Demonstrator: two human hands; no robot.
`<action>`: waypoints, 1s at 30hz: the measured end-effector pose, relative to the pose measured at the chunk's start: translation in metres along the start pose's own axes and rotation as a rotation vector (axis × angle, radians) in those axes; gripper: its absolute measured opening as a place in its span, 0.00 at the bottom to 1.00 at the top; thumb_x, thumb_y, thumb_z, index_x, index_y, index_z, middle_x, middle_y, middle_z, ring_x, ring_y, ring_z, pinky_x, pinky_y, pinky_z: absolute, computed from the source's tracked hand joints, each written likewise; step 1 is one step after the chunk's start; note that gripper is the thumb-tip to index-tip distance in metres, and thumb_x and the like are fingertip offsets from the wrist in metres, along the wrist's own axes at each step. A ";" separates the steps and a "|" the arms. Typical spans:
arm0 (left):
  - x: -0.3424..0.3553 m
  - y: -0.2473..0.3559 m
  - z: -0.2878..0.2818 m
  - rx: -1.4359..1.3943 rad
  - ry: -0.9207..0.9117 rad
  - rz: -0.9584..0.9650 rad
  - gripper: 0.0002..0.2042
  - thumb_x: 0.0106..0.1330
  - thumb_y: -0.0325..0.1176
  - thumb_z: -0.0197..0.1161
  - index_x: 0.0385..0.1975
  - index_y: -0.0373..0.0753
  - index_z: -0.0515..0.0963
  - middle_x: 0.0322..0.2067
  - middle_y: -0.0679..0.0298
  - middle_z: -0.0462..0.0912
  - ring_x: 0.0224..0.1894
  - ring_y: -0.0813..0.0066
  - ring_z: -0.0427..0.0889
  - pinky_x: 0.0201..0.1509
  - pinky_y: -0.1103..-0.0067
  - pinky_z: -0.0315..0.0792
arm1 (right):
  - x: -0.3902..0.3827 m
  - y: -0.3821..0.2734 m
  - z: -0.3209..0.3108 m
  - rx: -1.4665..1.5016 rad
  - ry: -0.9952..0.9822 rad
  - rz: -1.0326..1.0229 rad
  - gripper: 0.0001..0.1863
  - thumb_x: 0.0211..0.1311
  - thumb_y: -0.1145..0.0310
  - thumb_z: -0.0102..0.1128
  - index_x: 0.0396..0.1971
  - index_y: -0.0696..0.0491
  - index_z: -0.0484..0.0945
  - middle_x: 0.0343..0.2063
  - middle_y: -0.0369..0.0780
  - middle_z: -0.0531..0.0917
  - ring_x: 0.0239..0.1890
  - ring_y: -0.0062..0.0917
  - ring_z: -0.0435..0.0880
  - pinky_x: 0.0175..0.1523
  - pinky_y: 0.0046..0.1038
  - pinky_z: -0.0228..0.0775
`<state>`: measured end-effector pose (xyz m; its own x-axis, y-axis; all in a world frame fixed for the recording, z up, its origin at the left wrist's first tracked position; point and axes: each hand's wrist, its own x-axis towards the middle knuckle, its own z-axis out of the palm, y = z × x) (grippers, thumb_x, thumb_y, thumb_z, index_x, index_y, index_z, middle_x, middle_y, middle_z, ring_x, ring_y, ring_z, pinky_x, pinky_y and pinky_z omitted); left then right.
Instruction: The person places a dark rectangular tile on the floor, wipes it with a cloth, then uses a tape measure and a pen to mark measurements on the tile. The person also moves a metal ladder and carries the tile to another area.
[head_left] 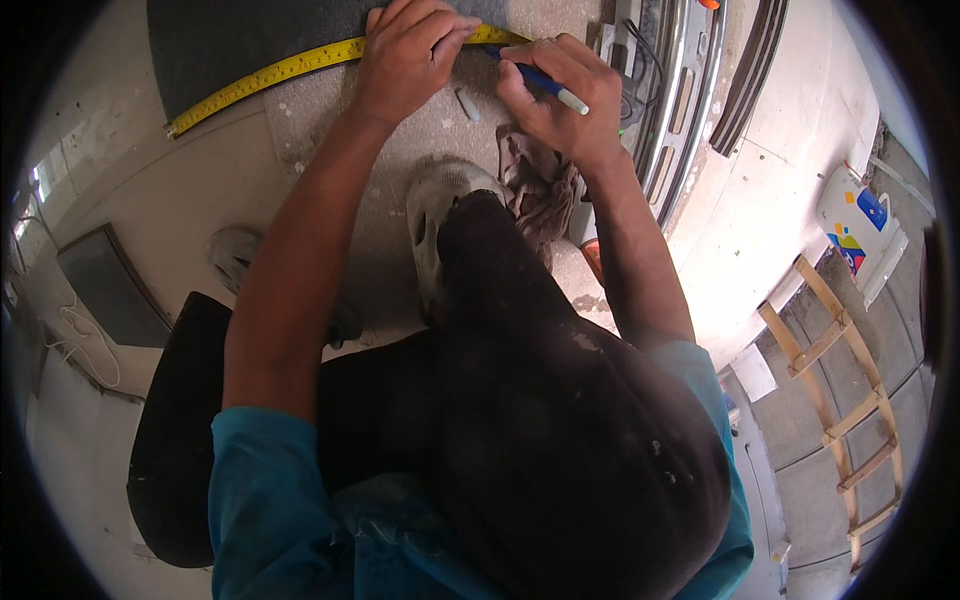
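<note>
A yellow tape measure blade [265, 76] stretches along the front edge of a dark grey slab [250, 35] at the top. My left hand [405, 62] is closed over the blade, its thumb and fingers pinching it against the slab. In my right hand [580, 95] is a blue marker [540, 79] with a pale end, gripped between thumb and fingers. Its tip points left, close to the blade's near edge. On the floor just below the hands lies a small whitish piece [467, 104]. The tape's case is not visible.
A brown rag [537, 185] lies beside my shoe [432, 215]. To the right stands a long metal-railed tool [680, 110] like a tile cutter. Farther right are a wooden ladder [840, 400] and a white bag [853, 222]. Another dark slab [115, 285] leans at the left.
</note>
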<state>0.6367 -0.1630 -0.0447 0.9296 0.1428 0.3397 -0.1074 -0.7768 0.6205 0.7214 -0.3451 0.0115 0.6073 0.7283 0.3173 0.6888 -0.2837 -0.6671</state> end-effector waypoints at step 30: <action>0.016 0.013 -0.010 0.002 0.010 -0.030 0.03 0.56 0.28 0.65 0.30 0.41 0.81 0.30 0.64 0.78 0.37 0.63 0.76 0.41 0.69 0.65 | -0.002 0.001 0.003 -0.015 0.001 0.020 0.06 0.49 0.71 0.70 0.30 0.52 0.85 0.24 0.36 0.84 0.25 0.24 0.83 0.29 0.23 0.75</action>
<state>0.6464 -0.1648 -0.0247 0.9289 0.1723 0.3279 -0.0788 -0.7731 0.6294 0.7202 -0.3449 0.0084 0.6217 0.7215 0.3048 0.6821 -0.3074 -0.6635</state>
